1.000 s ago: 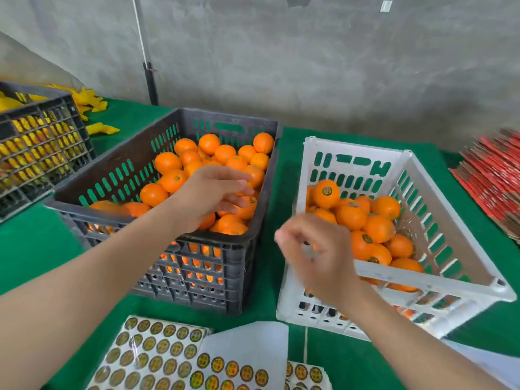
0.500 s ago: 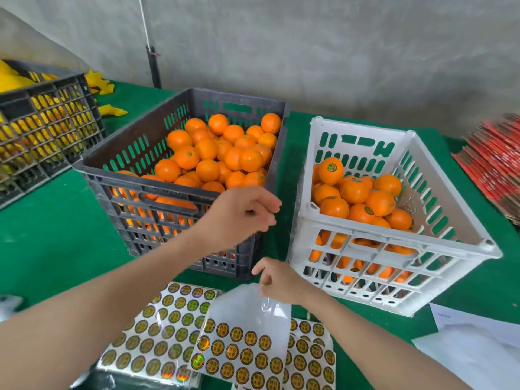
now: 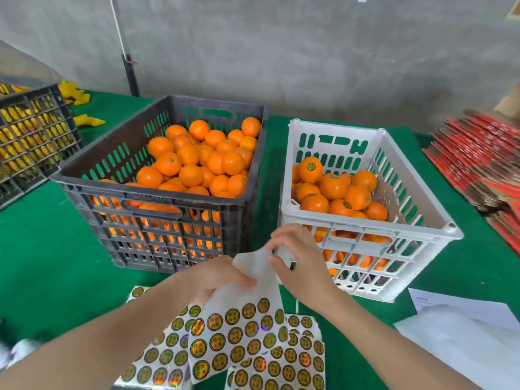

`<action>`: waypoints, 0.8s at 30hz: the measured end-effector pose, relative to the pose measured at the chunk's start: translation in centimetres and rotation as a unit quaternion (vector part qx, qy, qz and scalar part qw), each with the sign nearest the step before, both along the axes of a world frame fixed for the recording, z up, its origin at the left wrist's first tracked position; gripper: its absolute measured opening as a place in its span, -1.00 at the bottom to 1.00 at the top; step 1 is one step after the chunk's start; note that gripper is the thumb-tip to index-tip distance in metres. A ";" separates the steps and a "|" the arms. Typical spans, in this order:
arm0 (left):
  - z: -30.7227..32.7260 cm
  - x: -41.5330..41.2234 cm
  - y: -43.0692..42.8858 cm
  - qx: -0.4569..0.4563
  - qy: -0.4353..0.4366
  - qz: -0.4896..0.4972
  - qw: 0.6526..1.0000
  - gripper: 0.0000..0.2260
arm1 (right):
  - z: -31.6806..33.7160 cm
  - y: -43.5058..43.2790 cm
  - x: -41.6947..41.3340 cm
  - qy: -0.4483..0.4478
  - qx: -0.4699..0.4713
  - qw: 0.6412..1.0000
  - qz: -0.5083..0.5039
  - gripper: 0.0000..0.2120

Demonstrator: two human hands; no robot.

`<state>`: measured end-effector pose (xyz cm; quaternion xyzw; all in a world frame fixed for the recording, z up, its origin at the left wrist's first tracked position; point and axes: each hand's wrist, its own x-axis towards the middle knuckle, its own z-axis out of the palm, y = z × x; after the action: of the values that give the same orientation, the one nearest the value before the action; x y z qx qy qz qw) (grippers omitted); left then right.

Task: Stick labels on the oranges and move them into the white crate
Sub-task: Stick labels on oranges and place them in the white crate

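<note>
My left hand (image 3: 222, 277) and right hand (image 3: 299, 266) both pinch bare top of white sheet of round gold labels (image 3: 239, 330). If I pull apart hard, paper between grips may tear.

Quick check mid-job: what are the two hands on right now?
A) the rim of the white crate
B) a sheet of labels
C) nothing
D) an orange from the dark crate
B: the left hand and the right hand both pinch the bare upper end of the label sheet, lifting it.
</note>
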<state>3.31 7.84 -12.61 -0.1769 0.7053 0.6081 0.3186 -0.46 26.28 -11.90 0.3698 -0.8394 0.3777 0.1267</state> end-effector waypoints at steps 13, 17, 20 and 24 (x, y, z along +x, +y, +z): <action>-0.1 -0.2 -1.2 0.098 -0.059 0.018 0.993 -0.66 | -3.4 0.8 3.1 0.033 0.012 0.998 0.047 -0.84; -1.0 -0.5 -1.4 0.072 -0.078 -0.006 0.994 -0.75 | -3.7 0.9 3.6 0.057 -0.007 0.996 0.062 -0.90; -2.0 -0.5 -1.3 0.026 -0.059 -0.047 0.997 -0.70 | -3.0 1.0 3.8 -0.002 -0.056 0.997 0.056 -0.94; -3.2 -0.1 0.1 -0.158 0.050 -0.185 0.969 -0.60 | 1.2 0.2 2.7 -0.024 -0.147 0.988 0.041 -0.93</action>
<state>3.23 7.93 -15.78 -0.0607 0.8282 0.4273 0.3575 2.21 26.50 -10.67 0.3724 -0.7618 0.5103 0.1435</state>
